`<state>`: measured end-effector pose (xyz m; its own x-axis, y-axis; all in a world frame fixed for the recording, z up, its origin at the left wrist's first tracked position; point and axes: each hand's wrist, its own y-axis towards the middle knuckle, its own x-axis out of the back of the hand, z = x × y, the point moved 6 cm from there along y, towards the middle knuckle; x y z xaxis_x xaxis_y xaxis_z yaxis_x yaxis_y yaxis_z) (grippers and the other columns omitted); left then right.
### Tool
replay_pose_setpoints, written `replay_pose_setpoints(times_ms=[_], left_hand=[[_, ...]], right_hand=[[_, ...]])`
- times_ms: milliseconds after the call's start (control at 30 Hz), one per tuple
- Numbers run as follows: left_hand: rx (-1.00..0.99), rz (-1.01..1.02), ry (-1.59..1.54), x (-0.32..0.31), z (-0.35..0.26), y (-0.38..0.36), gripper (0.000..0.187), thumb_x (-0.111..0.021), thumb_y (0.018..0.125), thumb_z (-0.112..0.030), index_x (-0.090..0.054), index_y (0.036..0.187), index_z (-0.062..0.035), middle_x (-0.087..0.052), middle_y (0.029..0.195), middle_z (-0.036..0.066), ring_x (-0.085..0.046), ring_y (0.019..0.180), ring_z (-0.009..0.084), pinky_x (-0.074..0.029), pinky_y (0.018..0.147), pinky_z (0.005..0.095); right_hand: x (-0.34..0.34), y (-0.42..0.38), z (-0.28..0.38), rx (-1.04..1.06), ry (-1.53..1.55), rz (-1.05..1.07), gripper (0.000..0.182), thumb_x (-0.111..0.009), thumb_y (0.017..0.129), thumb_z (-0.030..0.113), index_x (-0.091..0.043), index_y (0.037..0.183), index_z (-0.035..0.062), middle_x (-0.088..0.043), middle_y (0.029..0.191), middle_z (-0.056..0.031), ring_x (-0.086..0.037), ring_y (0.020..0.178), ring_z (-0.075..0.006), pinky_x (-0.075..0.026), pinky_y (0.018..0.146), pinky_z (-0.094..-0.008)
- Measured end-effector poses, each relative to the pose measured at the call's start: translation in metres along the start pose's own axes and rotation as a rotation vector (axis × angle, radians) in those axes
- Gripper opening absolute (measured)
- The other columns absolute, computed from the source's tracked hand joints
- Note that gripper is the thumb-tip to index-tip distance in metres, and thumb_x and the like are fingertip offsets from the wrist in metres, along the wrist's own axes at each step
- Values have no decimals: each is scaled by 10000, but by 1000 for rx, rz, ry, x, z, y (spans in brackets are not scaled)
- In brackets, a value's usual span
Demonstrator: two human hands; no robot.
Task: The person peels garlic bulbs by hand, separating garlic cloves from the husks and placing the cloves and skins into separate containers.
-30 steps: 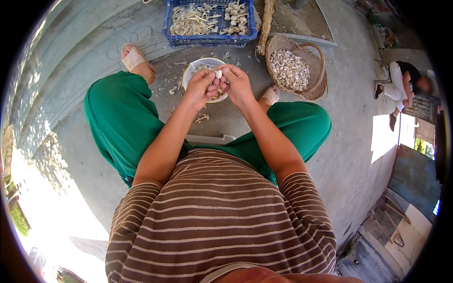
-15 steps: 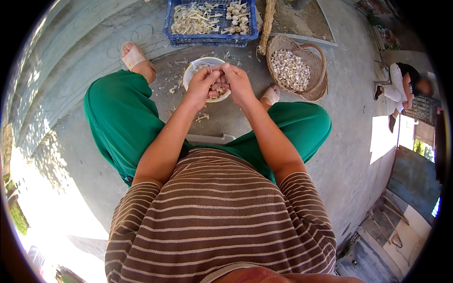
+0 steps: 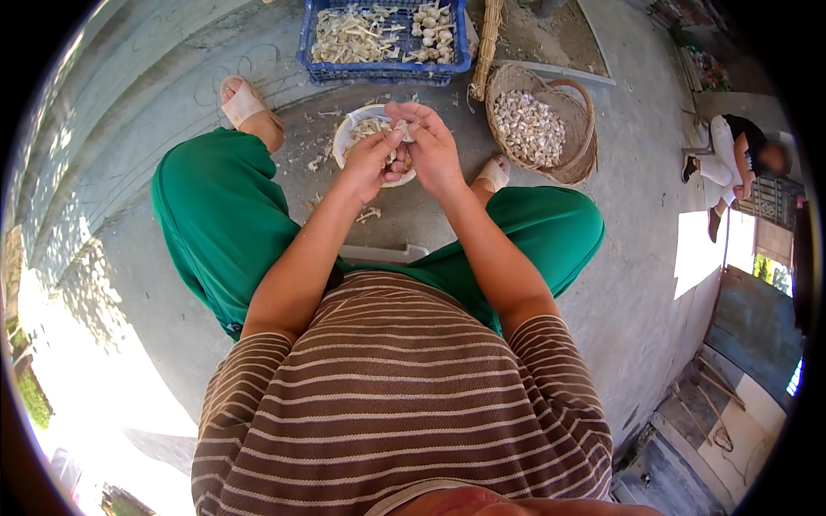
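Both hands meet over the right part of a white bowl [image 3: 344,138] on the floor, which holds pale garlic pieces and skins. My left hand [image 3: 372,160] has its fingers closed round garlic pieces, partly hidden in the palm. My right hand [image 3: 433,146] pinches a small whitish piece of garlic [image 3: 404,131] between thumb and fingers, close to the left fingertips. Part of the bowl's rim is hidden behind the hands.
A blue crate [image 3: 379,76] with garlic stalks and bulbs stands beyond the bowl. Right of it lie a straw bundle [image 3: 488,43] and a wicker basket [image 3: 578,129] of garlic cloves. Skins litter the floor. Another person [image 3: 731,155] sits at the far right.
My right hand has turned and its fingers have lifted, with a whitish piece now showing at the fingertips. My left hand has shifted slightly, and more of the bowl's contents shows.
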<state>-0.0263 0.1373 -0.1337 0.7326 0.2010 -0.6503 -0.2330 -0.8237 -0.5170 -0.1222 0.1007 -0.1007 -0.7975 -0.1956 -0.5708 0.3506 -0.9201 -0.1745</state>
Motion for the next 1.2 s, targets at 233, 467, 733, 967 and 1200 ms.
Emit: replay_pose_setpoints(times_ms=[233, 467, 733, 967, 1200], left_hand=[[-204, -93, 224, 8, -7, 5, 99, -571, 903, -144, -539, 927, -53, -495, 701, -12, -404, 560, 61, -294, 443, 199], [-299, -109, 400, 4, -15, 1, 64, -558, 898, -99, -526, 909, -44, -510, 688, -16, -373, 512, 36, -280, 433, 201], [-251, -168, 379, 7, -14, -1, 94, -585, 873, -133, -523, 869, -62, -472, 626, -33, -348, 470, 29, -258, 414, 201], [-367, -223, 425, 17, -11, 4, 113, -596, 858, -127, -508, 802, -83, -462, 603, -37, -344, 447, 28, -246, 384, 198], [-311, -253, 273, 14, -11, -1, 75, -496, 851, -40, -507, 790, -82, -459, 598, -26, -335, 433, 35, -238, 374, 202]], right_hand=[[9, 4, -10, 202, -490, 7, 210, -544, 886, 72, -583, 1084, 14, -598, 1013, -45, -549, 814, -97, -464, 681, -231], [20, 7, -7, 103, -439, -27, 153, -590, 871, 83, -677, 963, -3, -577, 898, -37, -548, 777, -102, -457, 683, -242], [-9, -8, 13, 532, -1020, 21, 165, -578, 885, 112, -684, 988, 39, -553, 841, -24, -526, 669, -78, -422, 562, -211], [-4, -8, 0, 416, -888, -51, 155, -585, 880, 107, -689, 973, 39, -553, 850, -27, -506, 619, -63, -405, 518, -200], [-5, -11, -4, 324, -759, -108, 149, -588, 859, 118, -691, 944, 51, -559, 782, -63, -559, 698, -156, -466, 633, -265]])
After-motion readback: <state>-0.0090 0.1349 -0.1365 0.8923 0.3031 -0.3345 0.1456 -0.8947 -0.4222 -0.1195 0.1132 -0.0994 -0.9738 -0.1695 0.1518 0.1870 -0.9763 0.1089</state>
